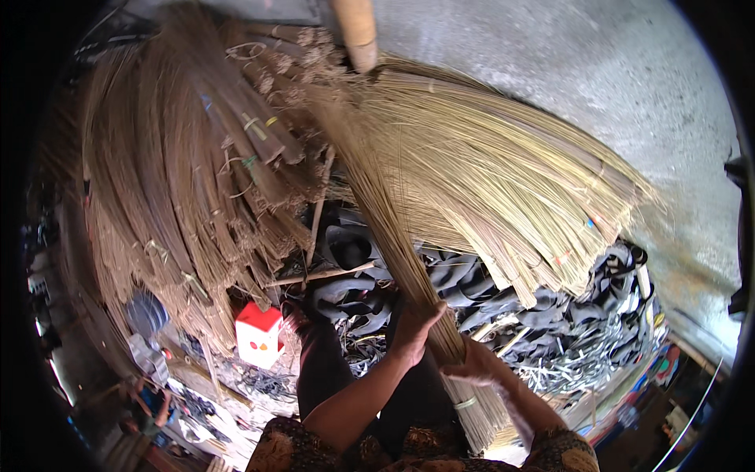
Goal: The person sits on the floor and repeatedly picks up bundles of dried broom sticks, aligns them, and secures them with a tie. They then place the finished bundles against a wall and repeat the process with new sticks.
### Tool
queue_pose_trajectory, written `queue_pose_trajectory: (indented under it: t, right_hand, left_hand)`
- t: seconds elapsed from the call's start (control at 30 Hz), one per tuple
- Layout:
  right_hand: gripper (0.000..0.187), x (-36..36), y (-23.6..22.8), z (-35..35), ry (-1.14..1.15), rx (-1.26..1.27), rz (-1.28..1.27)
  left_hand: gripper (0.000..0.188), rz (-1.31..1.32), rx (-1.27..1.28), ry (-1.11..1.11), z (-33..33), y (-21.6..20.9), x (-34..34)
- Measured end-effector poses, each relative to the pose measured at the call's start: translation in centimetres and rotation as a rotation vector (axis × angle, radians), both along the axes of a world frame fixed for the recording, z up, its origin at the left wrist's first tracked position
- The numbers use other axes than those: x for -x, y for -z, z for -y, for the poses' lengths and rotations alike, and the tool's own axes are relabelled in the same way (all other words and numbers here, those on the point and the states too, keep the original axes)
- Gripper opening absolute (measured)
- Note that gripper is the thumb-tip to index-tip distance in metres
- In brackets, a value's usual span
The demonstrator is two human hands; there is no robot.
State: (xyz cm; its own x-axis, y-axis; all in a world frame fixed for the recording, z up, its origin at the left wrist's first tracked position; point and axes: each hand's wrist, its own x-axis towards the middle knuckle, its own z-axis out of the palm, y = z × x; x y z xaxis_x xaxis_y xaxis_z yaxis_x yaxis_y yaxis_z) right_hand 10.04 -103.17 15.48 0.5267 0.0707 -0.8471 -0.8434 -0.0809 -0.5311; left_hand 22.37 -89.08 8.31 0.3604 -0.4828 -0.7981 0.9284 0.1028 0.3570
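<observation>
A long bundle of thin broom straw (387,228) slants from the far middle down toward my lap. My left hand (414,334) is closed round its middle. Lower down, my right hand (476,364) grips the same bundle from the right, its fingers partly hidden. A pale tie (465,403) circles the bundle near its thick near end. The thin far end is blurred and overlaps the straw piled behind it.
Brownish straw bundles (157,181) are heaped at left, yellowish ones (503,173) at right. Black rubber strips (464,279) lie beneath. A red-and-white box (259,337) stands by my foot. A bamboo post (355,35) rises behind; another person (149,413) is at lower left.
</observation>
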Motion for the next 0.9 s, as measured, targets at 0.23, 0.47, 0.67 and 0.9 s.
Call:
queue_pose_trajectory:
  t: [0.23,0.47,0.67,0.9]
  right_hand:
    - [0.080,-7.5,-6.6,-4.6,-0.218,0.130,0.058]
    - [0.104,-15.8,-6.1,-9.8,-0.060,0.059,0.616]
    - [0.088,-15.4,-4.1,-11.4,-0.091,0.204,0.524]
    - [0.078,-12.7,-1.0,-12.8,-0.129,0.261,0.408]
  left_hand:
    - [0.043,0.210,0.037,-0.171,-5.4,-10.2,-5.6]
    - [0.061,0.741,-0.565,-0.061,-16.6,-14.2,-20.6]
    - [0.048,1.009,-0.911,0.004,-32.9,-18.5,-38.3]
    - [0.110,1.197,-1.450,-0.120,-42.6,-17.9,-49.5]
